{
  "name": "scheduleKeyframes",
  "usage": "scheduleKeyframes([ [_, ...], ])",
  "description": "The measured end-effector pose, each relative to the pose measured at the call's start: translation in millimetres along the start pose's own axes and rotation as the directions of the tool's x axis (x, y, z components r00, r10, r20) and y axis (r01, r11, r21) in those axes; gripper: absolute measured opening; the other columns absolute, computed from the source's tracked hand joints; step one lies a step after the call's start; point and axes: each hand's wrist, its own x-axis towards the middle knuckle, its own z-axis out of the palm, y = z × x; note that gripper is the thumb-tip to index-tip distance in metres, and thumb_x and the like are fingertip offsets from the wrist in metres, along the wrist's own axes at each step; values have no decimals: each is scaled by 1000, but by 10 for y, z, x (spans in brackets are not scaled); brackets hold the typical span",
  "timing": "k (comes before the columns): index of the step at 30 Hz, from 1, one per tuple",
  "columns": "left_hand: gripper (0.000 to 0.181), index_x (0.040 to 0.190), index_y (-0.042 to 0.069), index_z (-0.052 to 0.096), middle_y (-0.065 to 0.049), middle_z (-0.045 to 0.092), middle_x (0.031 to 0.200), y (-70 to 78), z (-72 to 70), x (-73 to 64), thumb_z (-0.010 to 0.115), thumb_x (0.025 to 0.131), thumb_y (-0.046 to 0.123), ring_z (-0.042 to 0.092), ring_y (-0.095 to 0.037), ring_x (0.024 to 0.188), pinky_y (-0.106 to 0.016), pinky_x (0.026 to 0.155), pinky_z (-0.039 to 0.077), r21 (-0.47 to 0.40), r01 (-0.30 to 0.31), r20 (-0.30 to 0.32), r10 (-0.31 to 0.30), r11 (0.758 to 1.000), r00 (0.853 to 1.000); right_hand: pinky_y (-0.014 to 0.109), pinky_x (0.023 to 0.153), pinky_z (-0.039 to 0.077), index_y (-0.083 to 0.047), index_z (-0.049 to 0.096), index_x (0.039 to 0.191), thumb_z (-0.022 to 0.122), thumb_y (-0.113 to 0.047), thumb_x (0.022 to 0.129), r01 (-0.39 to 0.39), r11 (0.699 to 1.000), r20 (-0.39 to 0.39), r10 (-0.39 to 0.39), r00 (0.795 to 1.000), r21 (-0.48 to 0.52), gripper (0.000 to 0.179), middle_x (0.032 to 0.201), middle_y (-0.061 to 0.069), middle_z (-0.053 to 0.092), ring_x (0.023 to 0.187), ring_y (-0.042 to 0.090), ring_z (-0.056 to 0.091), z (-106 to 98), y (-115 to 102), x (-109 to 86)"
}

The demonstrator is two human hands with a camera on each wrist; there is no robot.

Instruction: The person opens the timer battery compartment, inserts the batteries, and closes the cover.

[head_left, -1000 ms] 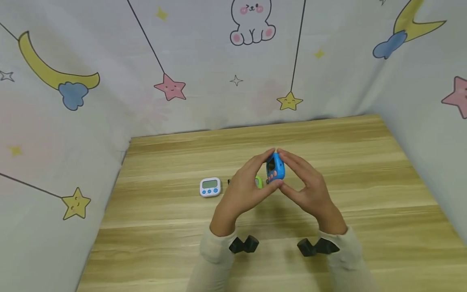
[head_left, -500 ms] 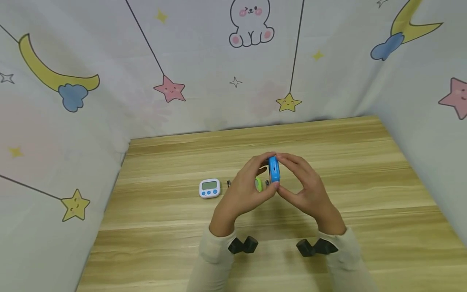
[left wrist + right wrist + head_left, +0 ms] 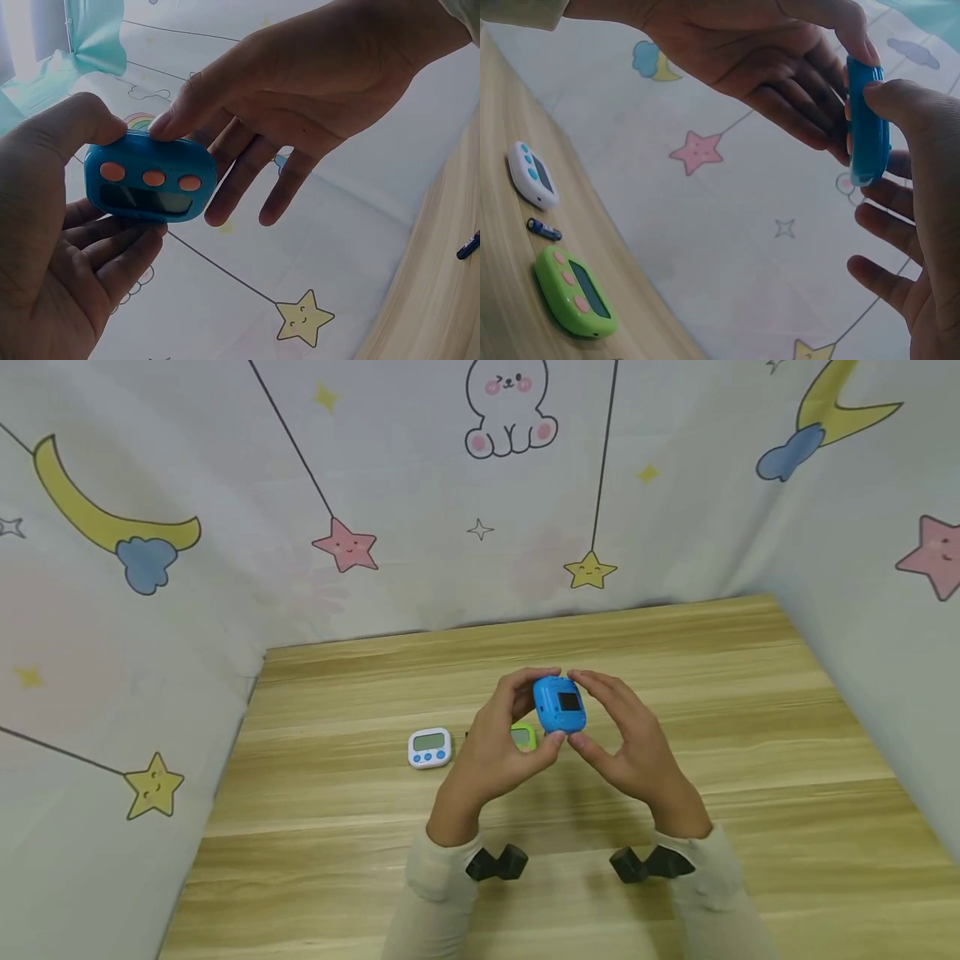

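A blue digital timer (image 3: 558,703) is held up between both hands over the table. My left hand (image 3: 491,739) pinches it, thumb at the near edge and fingertips at the far edge. Thumb and fingertips of my right hand (image 3: 637,747) pinch its right end. In the head view its back faces me, with a dark rectangle on it. The left wrist view shows the front of the timer (image 3: 150,176), with orange buttons and a screen. Behind the left hand, a green timer (image 3: 522,737) lies partly hidden on the table.
A white timer (image 3: 430,748) with blue buttons lies on the wooden table (image 3: 315,827), left of the hands. In the right wrist view a small battery (image 3: 544,229) lies between the white timer and the green one. A patterned cloth (image 3: 420,585) rises behind the table.
The blue timer has turned in the hands: its buttoned front showed in the head view first, then its narrow edge, now its back. Both hands stay in nearly the same place. More of the green timer shows.
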Motion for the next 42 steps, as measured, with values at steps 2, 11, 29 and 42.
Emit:
scheduleKeyframes([
  [2,62,136,-9,34,-26,49,135,26,-6,3,66,84,-5,56,-28,122,-37,101,45,-4,2,3,-2,1000,1000,35,106,39,-5,46,144,55,-51,96,-35,999,31,35,999,-6,67,140,9,52,126,27,50,-3,-2,-14],
  [11,63,138,-9,32,-26,46,138,-37,5,-1,66,84,-6,54,-31,124,-36,102,44,-6,-6,2,6,1000,1000,33,105,41,-4,48,143,56,-47,97,-56,998,35,56,998,-20,64,137,7,56,124,27,53,-6,-8,-29],
  [29,55,149,4,39,-9,47,146,-359,41,-68,60,98,13,53,-21,126,-34,97,48,-14,-50,-31,49,999,998,31,103,43,21,37,137,56,-18,100,-3,920,-55,27,998,392,57,135,38,44,131,25,46,-67,-189,97],
  [42,65,149,7,40,-8,47,145,-366,72,-46,69,91,10,50,-18,128,-28,97,48,78,-35,8,34,996,999,38,105,41,13,33,144,49,-8,102,-62,763,-74,143,987,643,50,146,32,37,135,39,38,-49,-35,25],
])
